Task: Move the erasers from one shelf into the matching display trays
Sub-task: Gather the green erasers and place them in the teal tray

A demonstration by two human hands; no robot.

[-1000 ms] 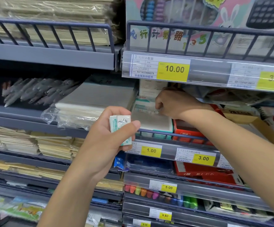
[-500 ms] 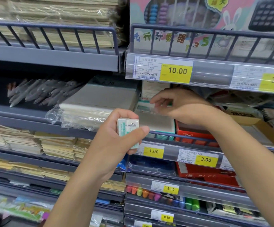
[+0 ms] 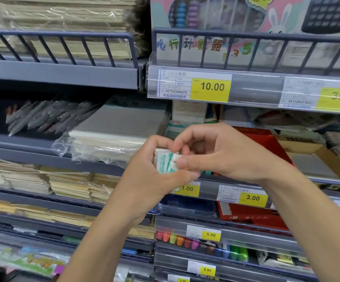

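Note:
A small stack of white-and-teal wrapped erasers point(image 3: 166, 162) sits in my left hand point(image 3: 150, 180), which grips it from below and behind, thumb along the lower edge. My right hand point(image 3: 216, 151) pinches one eraser at the stack's right side between thumb and forefinger. Both hands meet in front of the middle shelf. Behind them, the white eraser boxes point(image 3: 187, 117) on that shelf are partly hidden by my fingers. A red display tray point(image 3: 266, 143) lies to the right of my right hand.
Price rails point(image 3: 252, 197) with yellow tags run along the shelf fronts. A plastic-wrapped paper pack point(image 3: 112, 137) lies left of my hands, grey pens point(image 3: 49, 117) farther left. Notebooks fill lower left shelves; coloured highlighters point(image 3: 187, 240) sit below.
My right hand has left the shelf box and come down to my left hand with an eraser, joining it to the stack. My left hand has risen a little.

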